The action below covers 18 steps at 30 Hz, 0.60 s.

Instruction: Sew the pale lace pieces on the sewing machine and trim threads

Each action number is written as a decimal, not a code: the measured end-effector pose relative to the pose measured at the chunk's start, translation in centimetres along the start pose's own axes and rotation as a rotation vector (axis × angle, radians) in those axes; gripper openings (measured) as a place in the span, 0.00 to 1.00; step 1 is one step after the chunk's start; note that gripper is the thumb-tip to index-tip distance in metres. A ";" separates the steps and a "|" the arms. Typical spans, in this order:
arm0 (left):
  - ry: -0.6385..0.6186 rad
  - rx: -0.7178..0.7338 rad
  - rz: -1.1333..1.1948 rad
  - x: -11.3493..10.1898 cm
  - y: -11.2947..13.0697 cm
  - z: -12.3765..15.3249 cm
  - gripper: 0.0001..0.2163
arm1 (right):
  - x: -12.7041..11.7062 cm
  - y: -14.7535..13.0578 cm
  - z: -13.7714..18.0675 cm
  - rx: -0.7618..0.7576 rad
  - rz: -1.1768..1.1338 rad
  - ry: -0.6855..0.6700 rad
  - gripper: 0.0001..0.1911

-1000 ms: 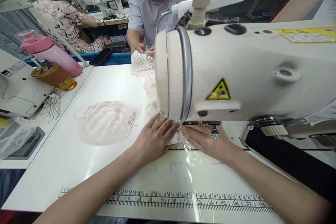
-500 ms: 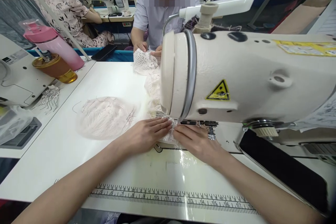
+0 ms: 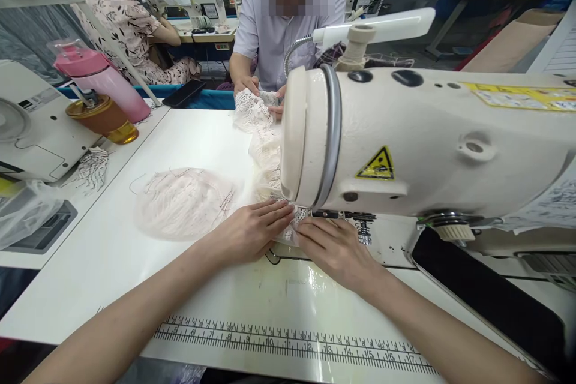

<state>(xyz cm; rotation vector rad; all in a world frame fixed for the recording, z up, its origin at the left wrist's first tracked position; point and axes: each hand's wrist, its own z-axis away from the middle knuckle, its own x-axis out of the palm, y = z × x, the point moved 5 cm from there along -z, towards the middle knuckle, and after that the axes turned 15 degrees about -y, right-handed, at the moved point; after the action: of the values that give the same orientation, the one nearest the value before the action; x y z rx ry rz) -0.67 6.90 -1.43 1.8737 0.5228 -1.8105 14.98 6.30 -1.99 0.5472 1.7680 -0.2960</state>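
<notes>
My left hand [image 3: 252, 232] lies flat, fingers stretched out, on a strip of white lace [image 3: 266, 159] just left of the needle area of a cream sewing machine [image 3: 427, 144]. My right hand [image 3: 335, 247] rests flat beside it under the machine head, fingertips pressing the same lace. The lace runs away across the white table [image 3: 112, 264] to a person opposite, whose hands [image 3: 258, 89] hold its far end. A pale pink lace piece with loose threads [image 3: 182, 203] lies left of my left hand.
A pink bottle [image 3: 101, 81] and an amber jar [image 3: 101, 120] stand at the left by another machine [image 3: 31, 126]. A printed ruler [image 3: 288, 345] runs along the near edge. A second person sews at the far left. A lamp [image 3: 382, 24] arches over the machine.
My hands stay on the lace at the needle, shifting slightly. The person opposite has kept hold of the lace's far end. The view has tilted a little.
</notes>
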 end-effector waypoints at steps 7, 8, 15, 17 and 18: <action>0.014 -0.056 -0.036 0.0 0.1 -0.2 0.18 | 0.1 0.2 0.2 -0.002 0.013 -0.013 0.12; 0.011 -0.065 -0.036 0.1 0.1 -0.2 0.18 | 0.1 0.2 0.3 0.000 0.012 -0.014 0.12; 0.007 -0.059 -0.046 0.1 0.5 0.0 0.18 | -0.2 0.8 0.4 -0.007 -0.022 -0.012 0.11; 0.015 -0.044 -0.069 0.0 0.7 0.0 0.18 | -0.5 0.9 0.4 -0.003 0.018 0.005 0.09; 0.019 -0.042 -0.079 -0.1 0.9 0.0 0.18 | -0.7 1.0 0.3 0.002 0.037 0.014 0.08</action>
<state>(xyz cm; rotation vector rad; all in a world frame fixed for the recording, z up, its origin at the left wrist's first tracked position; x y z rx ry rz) -0.15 6.23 -1.31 1.8679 0.6454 -1.8194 15.91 6.86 -1.35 0.5844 1.7693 -0.2690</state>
